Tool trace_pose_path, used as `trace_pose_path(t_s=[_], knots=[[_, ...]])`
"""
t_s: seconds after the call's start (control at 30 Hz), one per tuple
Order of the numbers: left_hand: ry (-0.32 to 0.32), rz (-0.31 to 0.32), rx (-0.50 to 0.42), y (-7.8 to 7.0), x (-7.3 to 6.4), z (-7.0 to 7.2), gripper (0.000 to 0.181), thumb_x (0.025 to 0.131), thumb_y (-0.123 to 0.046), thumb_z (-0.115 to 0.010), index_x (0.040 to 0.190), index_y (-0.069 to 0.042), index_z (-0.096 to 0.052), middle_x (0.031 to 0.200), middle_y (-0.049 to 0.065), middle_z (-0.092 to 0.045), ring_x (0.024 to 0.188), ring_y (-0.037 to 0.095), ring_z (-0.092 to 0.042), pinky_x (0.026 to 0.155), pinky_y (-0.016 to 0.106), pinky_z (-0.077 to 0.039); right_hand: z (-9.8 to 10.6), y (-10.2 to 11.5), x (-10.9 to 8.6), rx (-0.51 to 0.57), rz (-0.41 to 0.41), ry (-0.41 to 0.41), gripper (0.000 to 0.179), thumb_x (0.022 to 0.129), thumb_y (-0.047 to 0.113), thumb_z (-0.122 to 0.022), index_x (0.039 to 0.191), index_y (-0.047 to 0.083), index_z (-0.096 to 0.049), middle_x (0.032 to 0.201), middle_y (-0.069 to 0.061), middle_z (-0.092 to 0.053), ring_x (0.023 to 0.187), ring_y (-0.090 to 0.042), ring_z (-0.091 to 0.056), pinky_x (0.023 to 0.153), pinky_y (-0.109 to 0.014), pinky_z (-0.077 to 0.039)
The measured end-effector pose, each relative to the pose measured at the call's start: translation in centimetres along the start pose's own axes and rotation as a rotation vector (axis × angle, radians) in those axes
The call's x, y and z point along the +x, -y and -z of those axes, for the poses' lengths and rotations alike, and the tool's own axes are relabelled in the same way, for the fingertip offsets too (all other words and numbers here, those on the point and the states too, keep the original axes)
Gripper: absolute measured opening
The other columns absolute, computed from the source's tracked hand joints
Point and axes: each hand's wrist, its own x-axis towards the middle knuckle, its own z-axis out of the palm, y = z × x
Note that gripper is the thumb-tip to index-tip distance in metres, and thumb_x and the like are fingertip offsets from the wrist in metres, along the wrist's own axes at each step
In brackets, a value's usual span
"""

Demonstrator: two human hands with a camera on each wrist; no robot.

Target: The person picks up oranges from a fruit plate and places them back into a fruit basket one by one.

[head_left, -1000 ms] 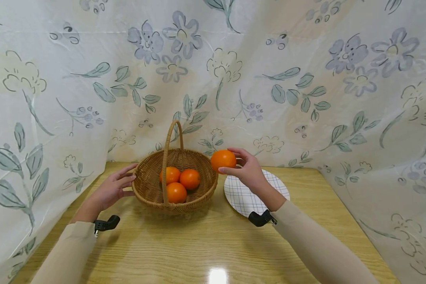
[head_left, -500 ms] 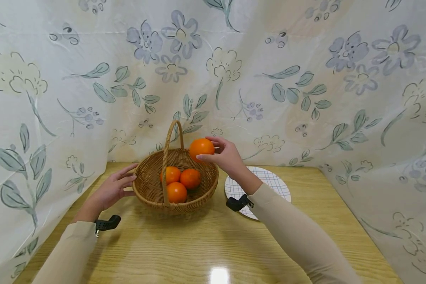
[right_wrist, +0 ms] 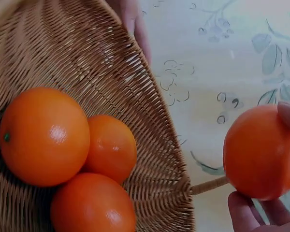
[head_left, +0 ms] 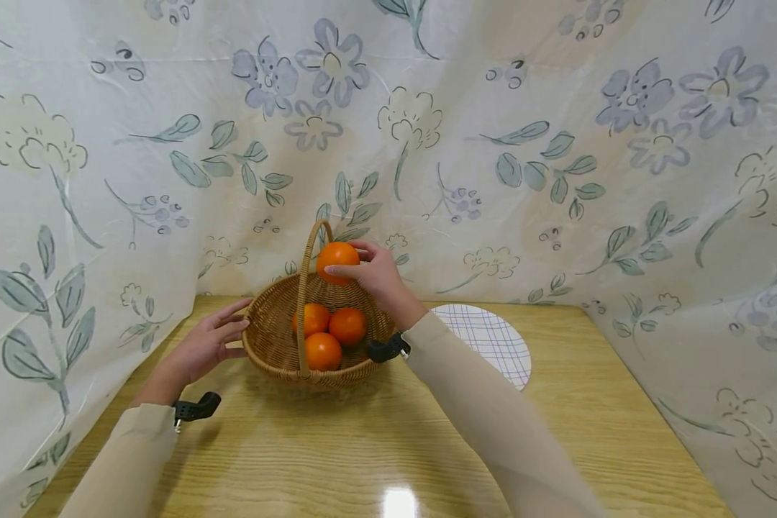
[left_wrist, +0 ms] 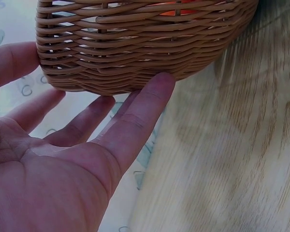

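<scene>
A brown wicker basket point(head_left: 270, 331) with a tall arched handle point(head_left: 303, 295) stands on the table. Inside it sit three oranges, one at the left point(head_left: 314, 319), one at the right point(head_left: 347, 326) and one in front point(head_left: 322, 352). My right hand point(head_left: 383, 280) pinches another orange point(head_left: 334, 261) between thumb and fingers, raised over the basket's back part, close by the handle. In the right wrist view this orange point(right_wrist: 261, 152) appears beyond the rim. My left hand point(head_left: 203, 349) touches the basket's left side with extended fingers; the left wrist view shows its thumb point(left_wrist: 145, 108) against the weave.
A white plate point(head_left: 492, 345) with blue grid lines lies right of the basket, partly hidden by my right sleeve. Under everything is a pale wooden table point(head_left: 311, 453). A floral-patterned cloth point(head_left: 427, 144) rises behind it and along both sides.
My right hand has carried the orange leftward and a little up, from beside the basket's right rim to over the basket. The left hand has stayed at the basket's side.
</scene>
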Motion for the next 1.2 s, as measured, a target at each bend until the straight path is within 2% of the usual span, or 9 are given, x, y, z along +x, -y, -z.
trace_pose_path(t_s=[0.2, 0.3, 0.4, 0.5, 0.63, 0.8, 0.97, 1.2], knots=[[0.000, -0.002, -0.001, 0.1, 0.0, 0.1, 0.069, 0.111, -0.027, -0.046, 0.166, -0.011, -0.009, 0.150, 0.025, -0.033, 0.115, 0.013, -0.066, 0.089, 0.037, -0.061, -1.6, -1.2, 1.6, 0.003, -0.007, -0.019, 0.061, 0.078, 0.019, -0.091, 0.133, 0.014, -0.064, 0.129, -0.011, -0.063, 0.108, -0.024, -0.063, 0.084, -0.027, -0.054], [-0.003, -0.003, -0.003, 0.1, 0.0, 0.2, 0.069, 0.111, -0.027, -0.047, 0.166, -0.011, -0.009, 0.145, 0.020, -0.038, 0.114, 0.013, -0.066, 0.089, 0.036, -0.061, -2.2, -1.7, 1.9, 0.007, 0.003, -0.028, 0.059, 0.078, 0.017, -0.091, 0.130, 0.013, -0.065, 0.128, -0.011, -0.064, 0.108, -0.024, -0.063, 0.086, -0.029, -0.055], [-0.004, -0.004, -0.002, 0.0, 0.0, 0.1, 0.069, 0.111, -0.027, -0.047, 0.166, -0.011, -0.009, 0.144, 0.018, -0.039, 0.113, 0.014, -0.066, 0.088, 0.036, -0.061, -2.5, -2.1, 2.0, 0.011, -0.011, -0.031, 0.059, 0.077, 0.014, -0.091, 0.130, 0.011, -0.065, 0.129, -0.011, -0.064, 0.108, -0.024, -0.062, 0.093, -0.036, -0.056], [-0.003, -0.005, -0.001, 0.0, 0.0, 0.1, 0.069, 0.111, -0.027, -0.047, 0.166, -0.011, -0.009, 0.144, 0.019, -0.039, 0.114, 0.014, -0.066, 0.088, 0.036, -0.061, -2.6, -2.4, 2.0, -0.021, -0.060, -0.043, 0.064, 0.076, 0.016, -0.091, 0.133, 0.009, -0.063, 0.129, -0.012, -0.063, 0.108, -0.026, -0.061, 0.099, -0.043, -0.054], [-0.002, -0.003, -0.001, 0.1, 0.0, 0.1, 0.068, 0.111, -0.027, -0.047, 0.166, -0.011, -0.010, 0.144, 0.019, -0.039, 0.114, 0.015, -0.066, 0.089, 0.036, -0.061, -2.5, -3.1, 2.1, -0.083, -0.127, -0.071, 0.068, 0.075, 0.019, -0.092, 0.135, 0.008, -0.062, 0.131, -0.013, -0.062, 0.109, -0.026, -0.061, 0.099, -0.041, -0.054], [-0.005, -0.001, 0.002, 0.2, 0.1, 0.1, 0.068, 0.111, -0.027, -0.047, 0.166, -0.011, -0.010, 0.145, 0.021, -0.038, 0.115, 0.016, -0.066, 0.089, 0.037, -0.061, -2.4, -3.9, 2.3, -0.140, -0.128, -0.083, 0.065, 0.074, 0.018, -0.093, 0.131, 0.005, -0.063, 0.130, -0.014, -0.062, 0.108, -0.026, -0.060, 0.095, -0.036, -0.055], [-0.007, -0.002, 0.007, 0.1, 0.1, 0.1, 0.068, 0.111, -0.027, -0.046, 0.166, -0.011, -0.009, 0.151, 0.027, -0.030, 0.115, 0.016, -0.065, 0.089, 0.037, -0.061, -2.5, -4.3, 2.4, -0.165, -0.137, -0.078, 0.062, 0.072, 0.018, -0.094, 0.125, 0.006, -0.064, 0.125, -0.013, -0.065, 0.104, -0.025, -0.061, 0.091, -0.035, -0.055], [-0.007, 0.007, 0.006, 0.1, 0.1, 0.1, 0.069, 0.111, -0.028, -0.046, 0.166, -0.011, -0.007, 0.155, 0.032, -0.024, 0.116, 0.015, -0.064, 0.090, 0.037, -0.061, -2.7, -4.7, 2.4, -0.235, -0.141, -0.090, 0.067, 0.073, 0.018, -0.094, 0.131, 0.004, -0.064, 0.129, -0.016, -0.064, 0.112, -0.031, -0.062, 0.096, -0.040, -0.056]])
